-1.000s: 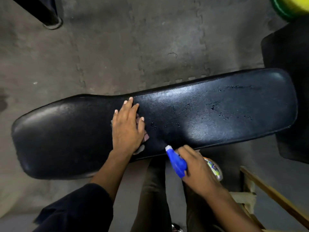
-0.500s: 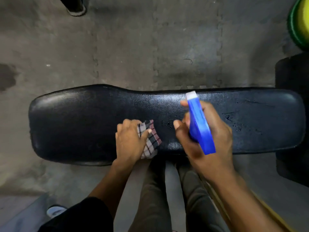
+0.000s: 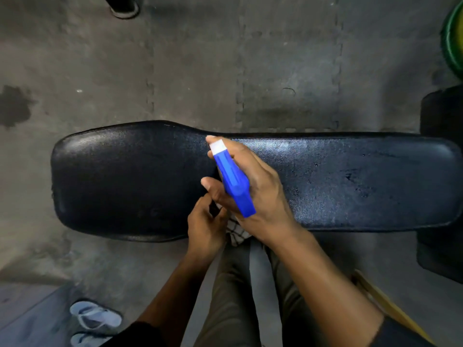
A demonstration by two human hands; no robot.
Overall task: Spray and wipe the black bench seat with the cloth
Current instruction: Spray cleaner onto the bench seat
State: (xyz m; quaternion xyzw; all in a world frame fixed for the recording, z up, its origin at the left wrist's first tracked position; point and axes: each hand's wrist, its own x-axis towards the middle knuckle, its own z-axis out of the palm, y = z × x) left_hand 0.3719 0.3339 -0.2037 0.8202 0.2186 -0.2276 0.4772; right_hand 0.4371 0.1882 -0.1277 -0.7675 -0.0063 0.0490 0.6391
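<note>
The long black bench seat (image 3: 125,176) runs left to right across the view, with wet droplets on its right half. My right hand (image 3: 258,194) hovers over the seat's middle, shut on a spray bottle with a blue head (image 3: 234,181) and white nozzle aimed left. Below it, at the seat's near edge, my left hand (image 3: 204,227) grips a plaid cloth (image 3: 236,232). The right hand hides most of the cloth.
Grey interlocking floor mats (image 3: 225,58) lie beyond the bench. A dark post base (image 3: 124,7) stands at the top left, a green and yellow object (image 3: 453,38) at the top right, black padding (image 3: 441,113) on the right. Sandals (image 3: 94,318) and a wooden piece (image 3: 385,305) sit near my legs.
My right hand has lifted the spray bottle from beside my knee up over the seat and shifted it left. My left hand has drawn the cloth back to the near edge.
</note>
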